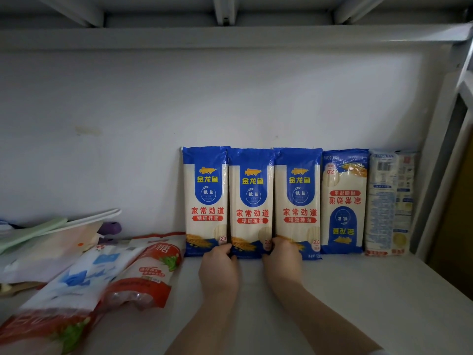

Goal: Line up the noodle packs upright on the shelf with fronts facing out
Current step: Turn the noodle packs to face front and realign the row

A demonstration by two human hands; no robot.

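Several blue-and-white noodle packs stand against the shelf's back wall. The left pack [206, 201], the middle pack [251, 203] and the third pack [298, 201] show their fronts upright. A fourth pack [344, 201] shows its front upside down. The fifth pack [390, 203], at the far right, shows its printed back. My left hand [220, 267] grips the bottom left edge of the middle pack. My right hand [281, 262] grips its bottom right edge, where it meets the third pack.
The white shelf board [332, 303] runs to a metal upright [440, 162] on the right. Red-and-white sugar bags [143, 272] and other pouches [46, 247] lie flat on the left. Another shelf [230, 37] hangs overhead.
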